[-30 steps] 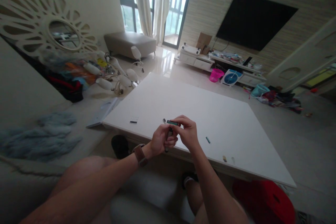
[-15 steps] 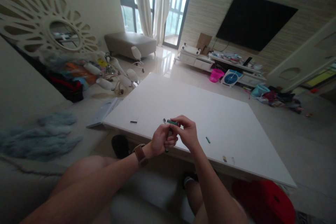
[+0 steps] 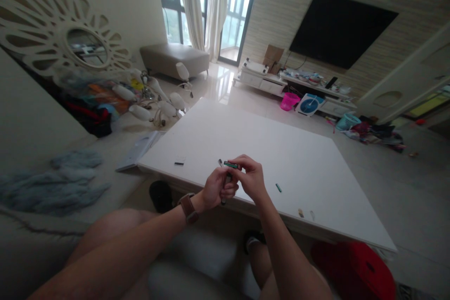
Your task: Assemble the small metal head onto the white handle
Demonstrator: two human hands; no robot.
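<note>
Both my hands are together over the near edge of the white table [image 3: 246, 136]. My left hand [image 3: 216, 187], with a brown-strapped watch at the wrist, is closed around a slim dark stick-like handle [image 3: 223, 200], its lower end showing below the fist. The fingers of my right hand [image 3: 251, 176] pinch a small green-and-dark bar [image 3: 230, 164] just above the left fist. Whether the bar touches the handle I cannot tell. Just beyond the hands is a small grey-tipped piece [image 3: 220, 161]. To the right, a similar small green bar [image 3: 279, 187] lies on the table.
On the table's left lies a small black strip [image 3: 179, 163] by a clear piece. A small yellowish piece [image 3: 301, 213] and a clear piece [image 3: 312, 215] lie near the right front edge. A red cap-like object [image 3: 355, 269] is below right; a lamp with white shades [image 3: 168, 108] stands behind left.
The green bar has tilted slightly in my right fingers. Both hands otherwise stay in nearly the same place.
</note>
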